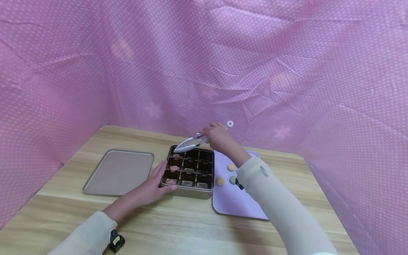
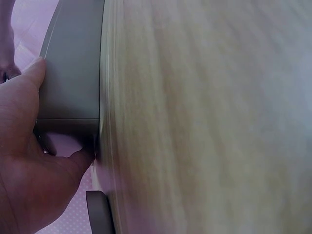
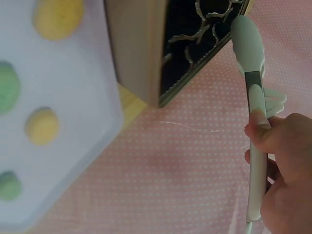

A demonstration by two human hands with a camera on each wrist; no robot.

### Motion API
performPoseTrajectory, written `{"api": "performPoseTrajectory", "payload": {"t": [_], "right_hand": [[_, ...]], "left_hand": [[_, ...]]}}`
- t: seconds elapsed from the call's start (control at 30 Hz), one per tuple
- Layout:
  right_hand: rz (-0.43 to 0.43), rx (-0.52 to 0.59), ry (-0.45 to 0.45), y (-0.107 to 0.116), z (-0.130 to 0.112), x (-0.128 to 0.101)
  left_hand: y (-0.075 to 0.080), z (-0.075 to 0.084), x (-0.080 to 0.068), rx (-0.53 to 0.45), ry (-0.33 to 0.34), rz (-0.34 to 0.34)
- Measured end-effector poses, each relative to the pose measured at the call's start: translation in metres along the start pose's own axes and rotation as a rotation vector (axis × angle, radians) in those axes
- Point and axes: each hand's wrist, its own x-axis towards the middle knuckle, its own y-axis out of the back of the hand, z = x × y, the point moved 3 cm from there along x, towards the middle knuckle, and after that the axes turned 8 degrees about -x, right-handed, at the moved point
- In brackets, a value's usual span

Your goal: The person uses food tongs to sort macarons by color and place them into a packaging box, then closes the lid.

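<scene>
A person's right-hand grip [image 1: 217,137] wrapped around tongs [image 3: 256,95], seemingly light, springy and best held mid-handle, their tips ahead of the grip above the far-left part of the box [image 1: 194,193]; whether they pinched anything could not be told. The left-hand grip [image 1: 156,187] clasped the rigid-looking box's near-left corner. Its left column held 3 pink macarons [image 1: 174,168], likely fragile; yellow macarons [image 1: 220,181] lay on the tray [image 1: 232,206] to its right.
</scene>
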Motion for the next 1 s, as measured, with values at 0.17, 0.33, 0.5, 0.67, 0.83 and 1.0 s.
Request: {"api": "performPoseTrajectory", "payload": {"t": [0.17,0.33,0.5,0.67,0.83,1.0], "right_hand": [[0.057,0.107,-0.035,-0.007,0.011,-0.018],[0.051,0.238,-0.121,-0.012,0.017,-0.041],[0.003,0.322,-0.239,-0.013,0.017,-0.071],[-0.019,0.377,-0.321,-0.013,0.019,-0.105],[-0.004,0.402,-0.351,-0.012,0.023,-0.136],[-0.009,0.416,-0.389,-0.014,0.029,-0.165]], "left_hand": [[0.0,-0.001,0.0,0.007,0.003,0.002],[-0.001,0.001,-0.001,0.012,-0.003,0.004],[-0.001,0.003,-0.001,0.011,0.004,0.003],[-0.001,0.002,0.0,0.004,0.025,-0.007],[-0.001,0.001,-0.001,0.005,0.031,-0.014],[-0.001,0.003,-0.002,0.01,0.026,-0.014]]}}
